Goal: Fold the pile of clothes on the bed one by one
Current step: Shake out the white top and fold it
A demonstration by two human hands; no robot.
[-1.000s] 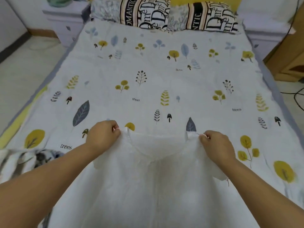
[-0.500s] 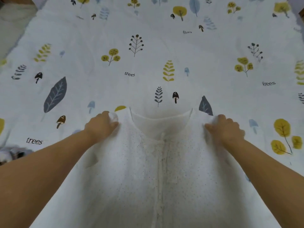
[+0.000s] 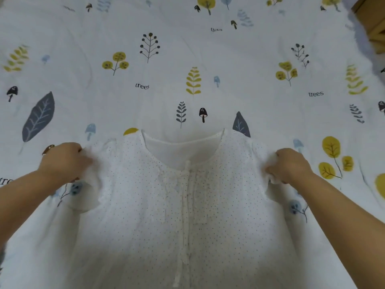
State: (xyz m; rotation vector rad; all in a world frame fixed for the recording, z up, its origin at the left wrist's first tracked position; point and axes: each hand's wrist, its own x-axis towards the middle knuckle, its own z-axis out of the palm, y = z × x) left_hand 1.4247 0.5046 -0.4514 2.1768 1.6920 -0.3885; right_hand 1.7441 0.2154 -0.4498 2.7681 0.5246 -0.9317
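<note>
A white dotted blouse (image 3: 187,215) lies front-up on the leaf-print bed (image 3: 83,49), left hand (image 3: 62,161) and right hand (image 3: 289,165) each clenched in a grip on a sleeve

- The left hand (image 3: 63,161) and the right hand (image 3: 289,166) are moving apart, from beside the neckline out to the sleeves of the white dotted blouse (image 3: 183,215).
- The blouse is spreading wider and flatter on the bedsheet (image 3: 250,69).
</note>
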